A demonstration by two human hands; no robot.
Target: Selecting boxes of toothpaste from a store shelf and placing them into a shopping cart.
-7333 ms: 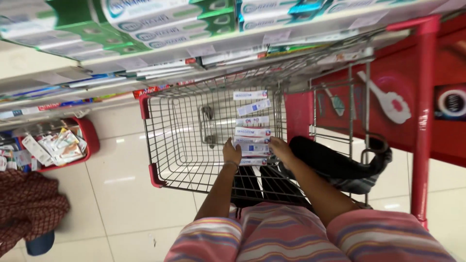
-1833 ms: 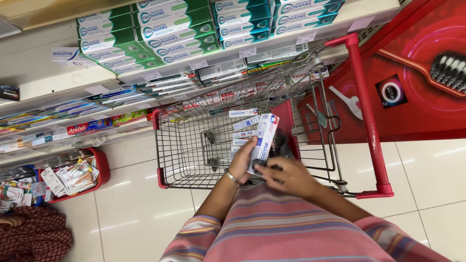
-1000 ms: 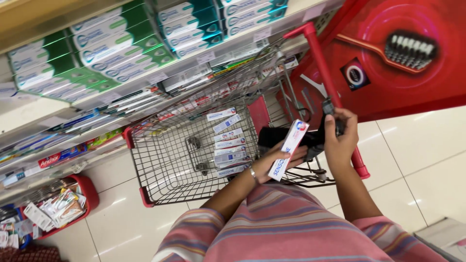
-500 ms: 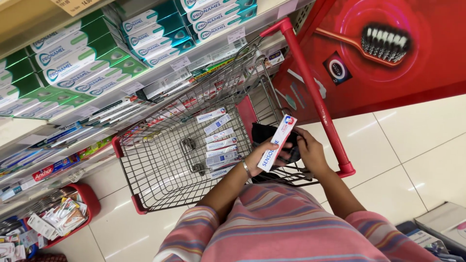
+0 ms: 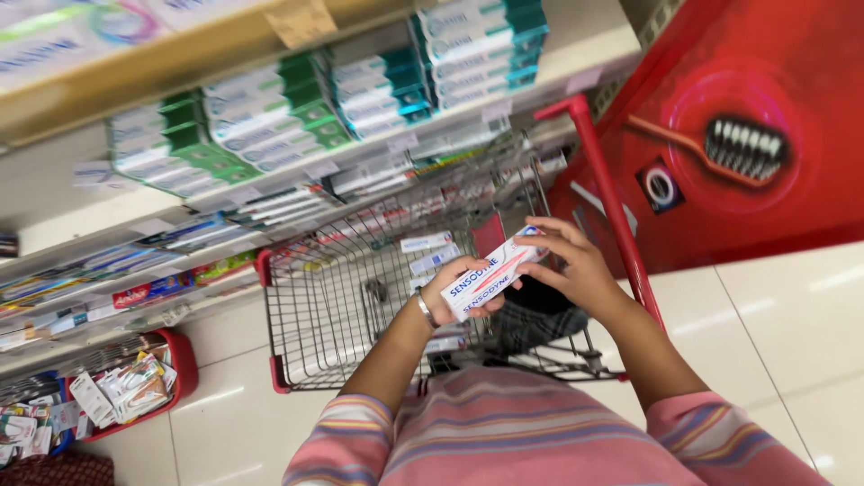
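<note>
Both hands (image 5: 468,288) grip carton (image 5: 490,274)

Dark bag (image 5: 540,310) in cart partly hidden by hands.

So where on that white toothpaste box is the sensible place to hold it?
Probably across the narrow long sides near either end. The toothpaste box is long, slim and tilted, right end higher. The left hand grips the lower end from beneath; the right hand pinches the upper end over the cart.
</note>
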